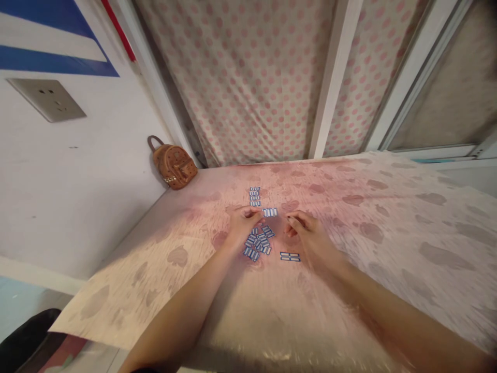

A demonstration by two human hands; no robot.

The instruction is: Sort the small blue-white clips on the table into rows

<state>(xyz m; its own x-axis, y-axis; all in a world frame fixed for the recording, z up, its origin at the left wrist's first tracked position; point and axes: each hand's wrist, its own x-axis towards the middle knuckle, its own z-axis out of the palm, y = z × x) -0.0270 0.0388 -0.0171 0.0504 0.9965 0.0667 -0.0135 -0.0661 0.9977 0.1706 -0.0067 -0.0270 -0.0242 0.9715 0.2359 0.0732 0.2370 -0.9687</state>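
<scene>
Brown backpack [177, 168] stands beyond left hand [244, 224], which pinches blue-edged label strip [269, 212]; grip of right hand [308, 233], fingertips indistinct, cannot be determined.

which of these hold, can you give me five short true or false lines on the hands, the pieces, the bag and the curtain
1. The left hand pinches a blue-and-white piece. True.
2. The loose pile lies to the right of the right hand. False: it lies to the left of that hand.
3. A neat block of pieces lies beyond the left hand, nearer the curtain. True.
4. The bag hangs from the curtain. False: it rests on the table, by the wall.
5. The curtain has pink dots. True.
</scene>
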